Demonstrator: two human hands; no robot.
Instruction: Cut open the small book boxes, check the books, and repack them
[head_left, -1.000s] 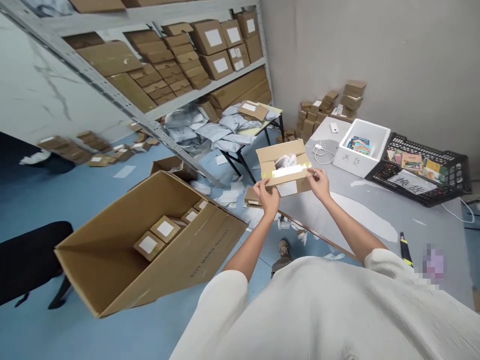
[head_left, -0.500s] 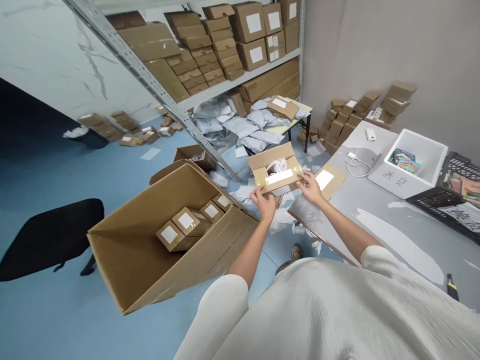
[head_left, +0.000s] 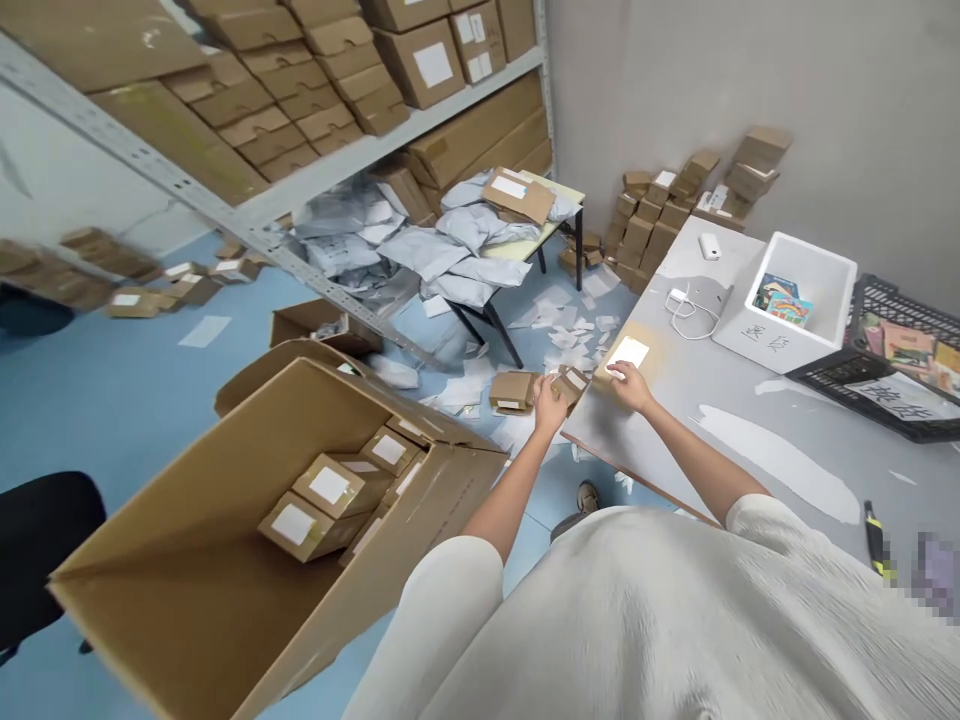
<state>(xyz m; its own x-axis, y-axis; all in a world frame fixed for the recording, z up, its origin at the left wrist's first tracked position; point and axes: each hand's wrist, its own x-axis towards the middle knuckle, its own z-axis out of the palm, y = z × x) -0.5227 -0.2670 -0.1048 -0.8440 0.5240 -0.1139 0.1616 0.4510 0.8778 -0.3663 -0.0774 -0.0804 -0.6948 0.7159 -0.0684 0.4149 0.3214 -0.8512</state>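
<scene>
My left hand (head_left: 551, 405) is closed at the near side of a small cardboard box (head_left: 571, 383), beyond the corner of the grey table (head_left: 739, 395). Another small carton (head_left: 512, 391) with a white label sits just left of that hand. My right hand (head_left: 631, 386) pinches the near edge of a labelled cardboard parcel (head_left: 646, 345) at the table corner, fingertips by its white label. The parcel's outline is blurred. Left of my arms stands a large open carton (head_left: 172, 480), with several labelled boxes (head_left: 328, 487) inside.
A metal shelf (head_left: 450, 105) of cartons stands behind. Grey mailing bags (head_left: 450, 260) are heaped on a low table, with paper scraps (head_left: 566, 335) on the floor. On the grey table are a white foam box (head_left: 795, 300), a black crate (head_left: 892, 370), a cable (head_left: 690, 315) and a cutter (head_left: 874, 540).
The open box with white wrapping is out of both hands. My left hand now grips a small box; my right has moved onto the parcel, shifted slightly towards me. The view has turned.
</scene>
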